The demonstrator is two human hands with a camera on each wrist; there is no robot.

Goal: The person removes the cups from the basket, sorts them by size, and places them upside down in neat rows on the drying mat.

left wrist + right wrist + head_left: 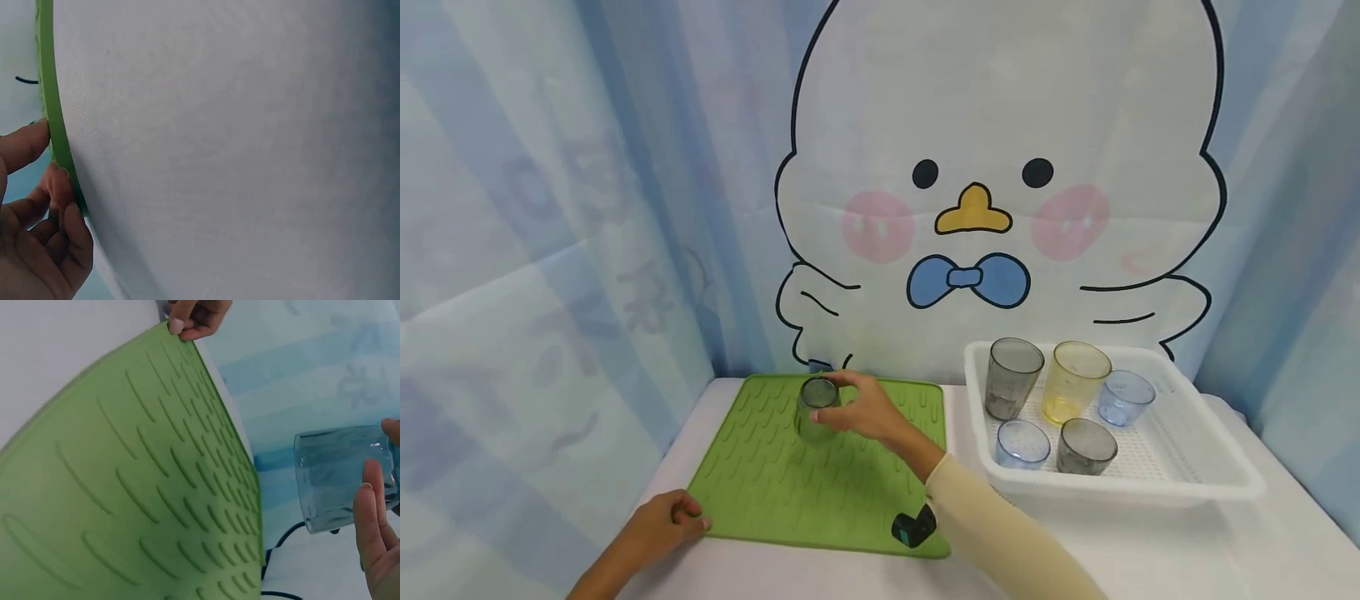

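A green ribbed drying mat (820, 500) lies flat on the table. My left hand (658, 529) is at its near left corner, thumb and fingers pinching the mat's edge (57, 119) in the left wrist view. Above the far left part of the mat, my right hand (871, 410) grips a clear, smoky-tinted drinking glass (807, 423) near its top, with thumb and fingers on either side. Seen from the right wrist, the glass (334, 475) looks bluish, and its base stands apart from the mat surface.
Right of the mat stands a white plastic basket (1195, 490) with several glasses: a tall grey glass (1011, 379), a tall yellow glass (1075, 383), a short grey one (1086, 447) and short blue ones. A patterned curtain (647, 250) hangs behind and at both sides.
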